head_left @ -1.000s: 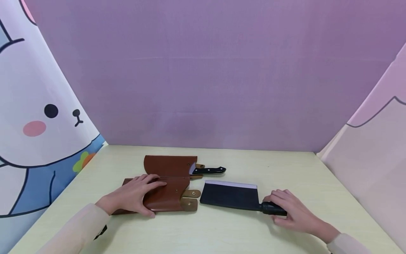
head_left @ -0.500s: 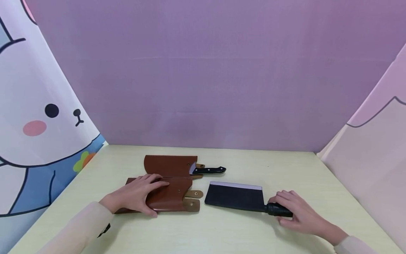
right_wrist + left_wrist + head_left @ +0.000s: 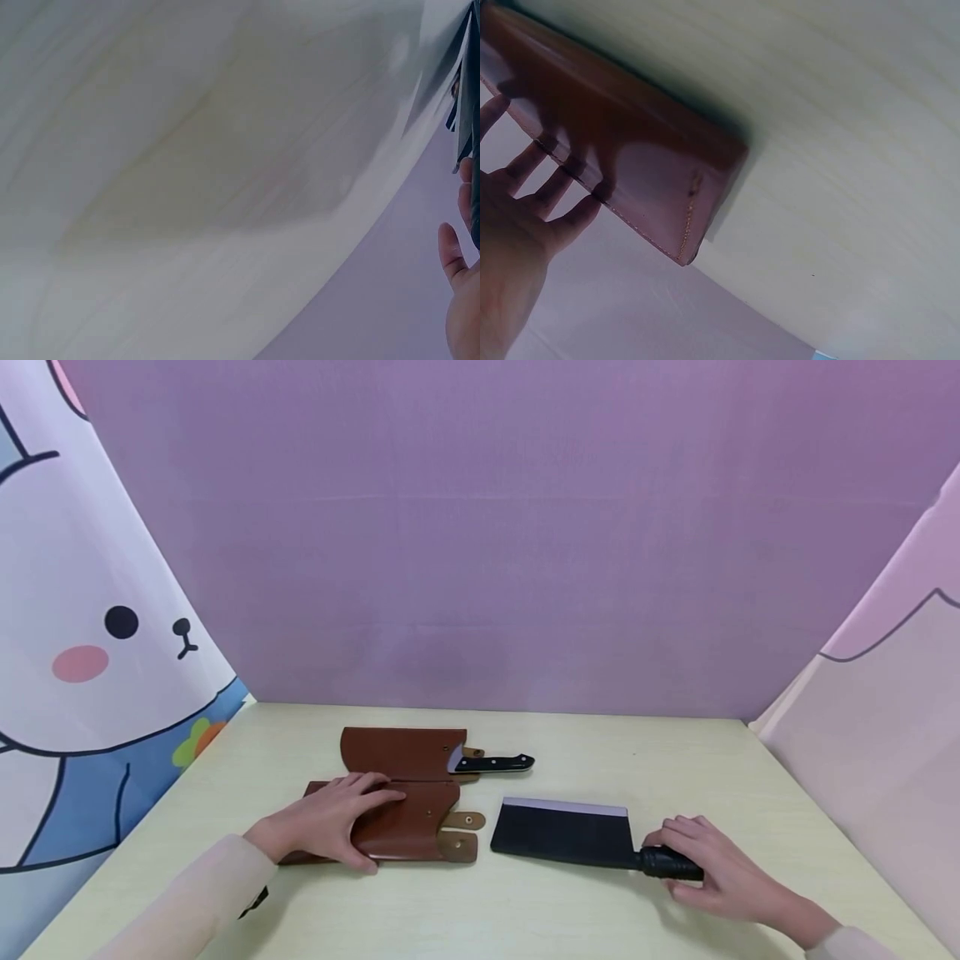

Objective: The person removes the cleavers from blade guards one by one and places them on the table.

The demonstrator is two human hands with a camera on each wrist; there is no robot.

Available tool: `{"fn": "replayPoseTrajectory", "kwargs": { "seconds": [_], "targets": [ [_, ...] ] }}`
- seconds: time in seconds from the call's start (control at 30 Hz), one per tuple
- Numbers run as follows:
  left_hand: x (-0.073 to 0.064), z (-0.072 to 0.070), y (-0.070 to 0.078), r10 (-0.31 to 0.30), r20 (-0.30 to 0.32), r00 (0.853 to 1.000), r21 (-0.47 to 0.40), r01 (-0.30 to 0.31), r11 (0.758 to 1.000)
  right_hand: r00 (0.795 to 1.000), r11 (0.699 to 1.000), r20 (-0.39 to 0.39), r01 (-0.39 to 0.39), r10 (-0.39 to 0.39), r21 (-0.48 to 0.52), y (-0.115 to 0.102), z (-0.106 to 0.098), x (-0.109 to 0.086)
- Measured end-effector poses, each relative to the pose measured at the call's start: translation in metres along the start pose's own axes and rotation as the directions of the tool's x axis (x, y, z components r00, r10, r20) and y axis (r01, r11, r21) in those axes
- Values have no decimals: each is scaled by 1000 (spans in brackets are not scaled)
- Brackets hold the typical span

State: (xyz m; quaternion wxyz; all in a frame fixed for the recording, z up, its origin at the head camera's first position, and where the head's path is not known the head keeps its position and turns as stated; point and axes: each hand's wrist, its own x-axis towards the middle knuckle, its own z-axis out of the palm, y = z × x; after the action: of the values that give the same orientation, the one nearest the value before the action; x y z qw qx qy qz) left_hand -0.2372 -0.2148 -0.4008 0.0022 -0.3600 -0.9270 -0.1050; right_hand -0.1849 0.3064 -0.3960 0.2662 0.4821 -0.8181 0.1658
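—Left hand (image 3: 326, 827), head view?
—Fingers are lying loosely spread over the near sheath (image 3: 408, 827), thumb resting by its near edge; pressing, not clenching. Sheath is sitting toward the left edge of the table (image 3: 600, 914), snap straps (image 3: 459, 845) pointing right.
—Right hand (image 3: 727, 877)?
—Curling round the cleaver (image 3: 562, 832) by its black handle (image 3: 663, 862). Cleaver is sitting just right of the straps, not touching them, pale strip facing the table's far edge. Blade touching down? Can't tell.
—Behind?
—Far sheath (image 3: 397, 753), lying nearer the far edge, knife handle (image 3: 495, 764) sticking out its right end.
—Handling?
—Judging: cleaver is looking stiff and blade-heavy, so the handle is the place for holding. Near sheath is looking light, bendy, maybe slippery; its long edges are offering the better hold, fingers keeping off the mouth.
—Left wrist view?
—Fingertips are meeting the sheath's stitched edge; thumb isn't showing.
—Right wrist?
—Mostly showing table and shadow; hand is getting cropped at the right, beside something dark.
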Motion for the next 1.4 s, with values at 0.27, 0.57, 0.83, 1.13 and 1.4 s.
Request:
{"fn": "replayPoseTrajectory", "kwargs": {
  "seconds": [0.27, 0.57, 0.83, 1.13, 1.4],
  "targets": [
    [2, 0, 0, -5, 23, 1000, -8, 5, 1000, 1000, 1000, 11, 7, -7, 25, 0, -1, 1],
    [5, -1, -2, 7, 42, 999, 0, -7, 1000, 999, 999, 36, -4, 2, 52, 5, 0, 0],
    [6, -1, -2, 10, 41, 999, 12, -10, 1000, 997, 998, 75, -22, 18, 52, 12, 0, -1],
    [6, -2, -1, 0, 54, 999, 1, 0, 1000, 984, 996, 156, -82, 84, -19, 17, -3, -1],
    [7, -4, 3, 0, 66, 998, -13, 1, 1000, 987, 997, 137, -78, 79, -13, 22, 0, -3]
  ]
}}
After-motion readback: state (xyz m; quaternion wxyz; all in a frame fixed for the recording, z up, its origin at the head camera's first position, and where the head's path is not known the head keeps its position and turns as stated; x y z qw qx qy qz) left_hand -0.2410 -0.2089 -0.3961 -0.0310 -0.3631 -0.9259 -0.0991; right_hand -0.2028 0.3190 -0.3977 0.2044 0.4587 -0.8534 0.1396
